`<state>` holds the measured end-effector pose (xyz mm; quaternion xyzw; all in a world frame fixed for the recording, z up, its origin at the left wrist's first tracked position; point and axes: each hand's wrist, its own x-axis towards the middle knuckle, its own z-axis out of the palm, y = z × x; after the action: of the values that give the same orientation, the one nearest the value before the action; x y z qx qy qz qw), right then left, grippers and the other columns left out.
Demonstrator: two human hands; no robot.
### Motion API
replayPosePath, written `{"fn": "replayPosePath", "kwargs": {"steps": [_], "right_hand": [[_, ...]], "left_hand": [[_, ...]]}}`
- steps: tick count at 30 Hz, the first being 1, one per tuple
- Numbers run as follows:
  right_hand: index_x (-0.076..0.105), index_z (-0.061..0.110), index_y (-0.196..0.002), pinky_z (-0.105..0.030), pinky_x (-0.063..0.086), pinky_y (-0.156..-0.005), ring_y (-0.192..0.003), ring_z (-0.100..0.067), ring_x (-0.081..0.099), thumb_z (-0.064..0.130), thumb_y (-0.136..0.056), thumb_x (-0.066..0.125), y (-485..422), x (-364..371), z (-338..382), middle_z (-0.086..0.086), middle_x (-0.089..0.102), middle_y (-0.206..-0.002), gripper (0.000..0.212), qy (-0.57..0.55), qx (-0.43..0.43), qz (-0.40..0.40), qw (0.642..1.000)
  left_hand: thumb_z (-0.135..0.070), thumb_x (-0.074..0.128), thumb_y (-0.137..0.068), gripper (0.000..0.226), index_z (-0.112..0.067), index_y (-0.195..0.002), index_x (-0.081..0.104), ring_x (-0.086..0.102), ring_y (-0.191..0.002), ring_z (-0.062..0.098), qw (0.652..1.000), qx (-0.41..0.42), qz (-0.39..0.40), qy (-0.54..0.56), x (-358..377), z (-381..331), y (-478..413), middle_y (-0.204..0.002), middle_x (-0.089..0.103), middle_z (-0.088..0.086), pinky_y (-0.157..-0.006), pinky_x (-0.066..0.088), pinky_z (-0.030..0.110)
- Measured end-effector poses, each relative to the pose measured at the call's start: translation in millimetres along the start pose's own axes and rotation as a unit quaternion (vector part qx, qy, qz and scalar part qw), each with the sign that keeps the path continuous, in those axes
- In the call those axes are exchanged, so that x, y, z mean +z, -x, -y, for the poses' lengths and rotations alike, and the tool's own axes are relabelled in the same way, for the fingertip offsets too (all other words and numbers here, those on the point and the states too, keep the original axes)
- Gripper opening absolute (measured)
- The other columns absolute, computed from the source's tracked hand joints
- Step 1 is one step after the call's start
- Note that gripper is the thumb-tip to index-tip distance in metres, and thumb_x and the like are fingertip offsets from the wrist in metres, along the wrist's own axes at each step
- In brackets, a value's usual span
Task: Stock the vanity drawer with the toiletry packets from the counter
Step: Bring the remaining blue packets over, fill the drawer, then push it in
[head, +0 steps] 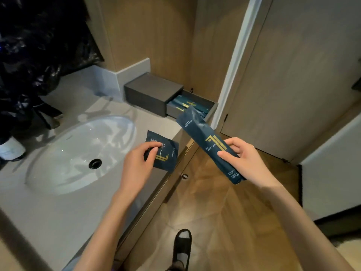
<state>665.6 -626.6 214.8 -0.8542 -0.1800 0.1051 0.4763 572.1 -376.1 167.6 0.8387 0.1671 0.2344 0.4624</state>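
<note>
My right hand (pixel 245 159) grips a long dark-teal packet (pixel 203 133) with gold lettering; it slants up and left, and its far end overlaps the front of the open drawer (pixel 212 110). Several similar teal packets (pixel 187 103) lie inside that drawer, which slides out of a grey box (pixel 152 90) on the counter. My left hand (pixel 138 163) pinches a small square teal packet (pixel 166 153) near the counter's front edge, right of the sink.
An oval white sink (pixel 78 151) with a dark drain is set in the grey counter (pixel 48 212). A black plastic bag (pixel 39 45) fills the back left. A cupboard door with a round knob (pixel 184 176) is below. My slippered foot (pixel 182 245) stands on the wooden floor.
</note>
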Motion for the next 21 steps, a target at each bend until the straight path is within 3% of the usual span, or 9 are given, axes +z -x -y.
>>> {"fn": "replayPosePath", "kwargs": {"steps": [5, 10, 12, 14, 18, 20, 21], "right_hand": [[0.061, 0.028, -0.101, -0.035, 0.055, -0.087, -0.099, -0.007, 0.064, 0.027, -0.087, 0.067, -74.3, -36.1, -18.3, 0.012, 0.067, -0.106, 0.015, 0.082, -0.016, -0.001, 0.996], [0.060, 0.035, -0.099, -0.038, 0.055, -0.089, -0.100, -0.012, 0.063, 0.029, -0.088, 0.067, -163.8, -61.5, -20.1, 0.008, 0.069, -0.105, 0.015, 0.195, -0.048, 0.062, 0.978], [0.061, 0.035, -0.101, -0.039, 0.057, -0.083, -0.096, -0.011, 0.063, 0.029, -0.088, 0.066, -196.4, -65.4, -17.1, 0.009, 0.069, -0.103, 0.016, 0.260, -0.066, 0.086, 0.959], [0.062, 0.035, -0.104, -0.031, 0.055, -0.072, -0.091, -0.010, 0.062, 0.029, -0.089, 0.065, -226.7, -66.1, -11.2, 0.010, 0.070, -0.102, 0.016, 0.318, -0.087, 0.098, 0.939], [0.065, 0.034, -0.105, -0.020, 0.038, -0.055, -0.087, -0.010, 0.061, 0.034, -0.090, 0.063, -283.4, -65.6, 0.5, 0.014, 0.069, -0.096, 0.016, 0.380, -0.159, 0.104, 0.905], [0.067, 0.034, -0.102, -0.017, 0.031, -0.051, -0.078, -0.009, 0.058, 0.035, -0.090, 0.063, -310.6, -66.4, 4.7, 0.016, 0.065, -0.088, 0.013, 0.386, -0.188, 0.110, 0.896], [0.068, 0.034, -0.100, -0.018, 0.030, -0.050, -0.074, -0.008, 0.054, 0.037, -0.090, 0.062, -323.6, -66.8, 6.8, 0.016, 0.065, -0.086, 0.012, 0.389, -0.203, 0.112, 0.891]], "left_hand": [[-0.019, 0.053, -0.095, 0.023, -0.025, -0.111, 0.067, 0.056, -0.097, 0.004, 0.991, 0.079, -0.014, -0.106, 41.4, -8.1, -81.9, -0.110, 0.068, -0.006, -0.080, 0.043, 0.020], [-0.011, 0.052, -0.094, 0.028, -0.022, -0.117, 0.064, 0.062, -0.100, 0.017, 0.972, 0.143, -0.064, -0.177, 63.5, -30.7, -164.0, -0.116, 0.065, -0.001, -0.076, 0.049, 0.029], [-0.002, 0.055, -0.089, 0.036, -0.021, -0.119, 0.063, 0.061, -0.103, 0.021, 0.958, 0.177, -0.057, -0.218, 73.9, -38.7, -191.4, -0.122, 0.063, -0.001, -0.075, 0.052, 0.034], [0.007, 0.062, -0.078, 0.049, -0.019, -0.119, 0.062, 0.061, -0.107, 0.024, 0.935, 0.234, -0.016, -0.267, 85.5, -44.6, -214.9, -0.125, 0.062, 0.000, -0.074, 0.055, 0.038], [0.009, 0.077, -0.058, 0.061, -0.014, -0.113, 0.065, 0.065, -0.105, 0.027, 0.890, 0.309, 0.069, -0.327, 111.2, -49.1, -250.0, -0.119, 0.066, 0.005, -0.065, 0.058, 0.038], [0.006, 0.079, -0.061, 0.061, -0.016, -0.116, 0.064, 0.066, -0.103, 0.024, 0.881, 0.306, 0.085, -0.351, 124.9, -45.6, -264.4, -0.119, 0.066, 0.002, -0.057, 0.059, 0.035], [-0.001, 0.076, -0.070, 0.051, -0.017, -0.117, 0.064, 0.067, -0.101, 0.022, 0.880, 0.304, 0.083, -0.356, 131.2, -43.4, -270.7, -0.118, 0.066, 0.000, -0.053, 0.058, 0.034]]}}
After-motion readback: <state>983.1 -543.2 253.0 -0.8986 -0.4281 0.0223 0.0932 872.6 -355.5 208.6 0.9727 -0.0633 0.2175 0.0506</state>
